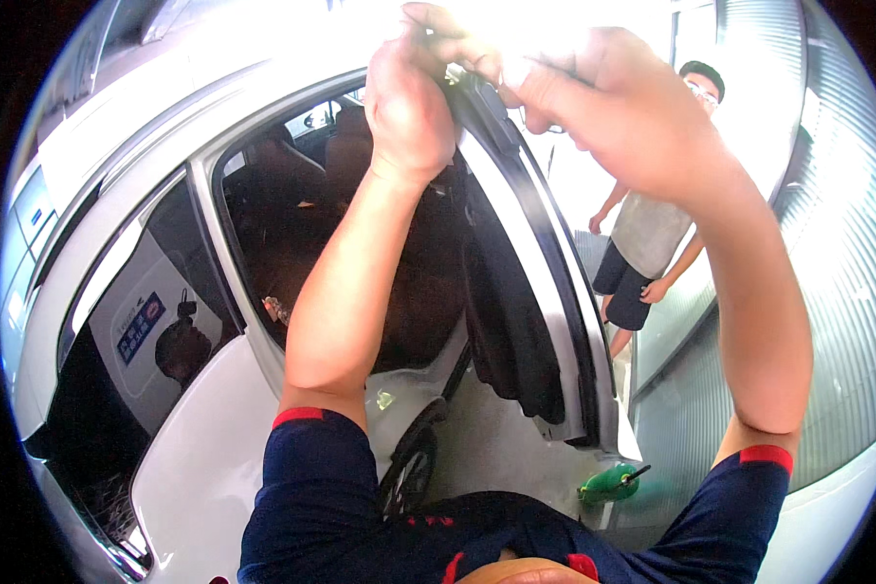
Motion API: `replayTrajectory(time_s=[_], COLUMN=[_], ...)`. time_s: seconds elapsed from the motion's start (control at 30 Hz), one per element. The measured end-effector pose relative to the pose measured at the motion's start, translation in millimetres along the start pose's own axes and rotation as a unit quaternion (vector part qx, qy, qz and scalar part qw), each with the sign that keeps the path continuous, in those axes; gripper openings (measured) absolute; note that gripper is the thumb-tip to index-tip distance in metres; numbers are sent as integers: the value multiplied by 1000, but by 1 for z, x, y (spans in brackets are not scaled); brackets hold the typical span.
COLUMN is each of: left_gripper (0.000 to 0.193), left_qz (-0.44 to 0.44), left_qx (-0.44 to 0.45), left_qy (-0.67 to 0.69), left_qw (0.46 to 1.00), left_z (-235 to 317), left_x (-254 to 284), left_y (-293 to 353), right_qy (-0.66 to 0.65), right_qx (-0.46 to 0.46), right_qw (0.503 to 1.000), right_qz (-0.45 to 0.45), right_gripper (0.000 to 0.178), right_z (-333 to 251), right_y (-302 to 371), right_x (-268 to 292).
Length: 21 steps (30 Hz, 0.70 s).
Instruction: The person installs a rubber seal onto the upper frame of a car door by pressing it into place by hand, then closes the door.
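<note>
Both my arms reach up to the top of an open white car door. My left hand is closed, its fingers curled beside the upper end of the door frame. Across from it, my right hand is closed too, thumb and fingers pinched together close to the left fingers. Glare washes out the fingertips, and I cannot make out what lies between them. A dark trim strip runs along the door's upper edge just below the hands. From the door hangs a black cloth-like sheet.
The white car body fills the left, with dark seats inside the doorway. A person in a light top and dark shorts stands beyond the door. A green bottle-like container sits below it, near a ribbed wall.
</note>
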State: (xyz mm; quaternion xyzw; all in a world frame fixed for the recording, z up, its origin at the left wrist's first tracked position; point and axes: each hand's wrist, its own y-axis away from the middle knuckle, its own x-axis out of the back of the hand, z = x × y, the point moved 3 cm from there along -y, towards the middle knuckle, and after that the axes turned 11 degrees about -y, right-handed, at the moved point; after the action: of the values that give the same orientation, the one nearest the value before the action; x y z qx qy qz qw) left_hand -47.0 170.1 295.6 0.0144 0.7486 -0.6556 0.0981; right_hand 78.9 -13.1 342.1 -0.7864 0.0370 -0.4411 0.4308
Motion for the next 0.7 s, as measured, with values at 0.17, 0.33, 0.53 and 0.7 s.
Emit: replayTrajectory(time_s=[0.17, 0.33, 0.53, 0.7], left_gripper=[46, 44, 42, 43], left_qz=[-88, -109, -119, -88], left_qx=[184, 185, 195, 196], left_qy=[472, 463, 506, 444], left_qw=[858, 860, 832, 870], left_z=[26, 19, 24, 24], left_x=[-16, -11, -16, -16], left_y=[-6, -7, -8, -9], right_qy=[20, 43, 149, 157], right_qx=[-255, -174, -237, -277], right_qw=[966, 984, 960, 948], right_qz=[-33, 6, -12, -26], right_gripper=[36, 35, 33, 30], right_z=[-44, -39, -60, -72], right_y=[-8, -4, -15, -25], right_x=[6, -6, -11, -13])
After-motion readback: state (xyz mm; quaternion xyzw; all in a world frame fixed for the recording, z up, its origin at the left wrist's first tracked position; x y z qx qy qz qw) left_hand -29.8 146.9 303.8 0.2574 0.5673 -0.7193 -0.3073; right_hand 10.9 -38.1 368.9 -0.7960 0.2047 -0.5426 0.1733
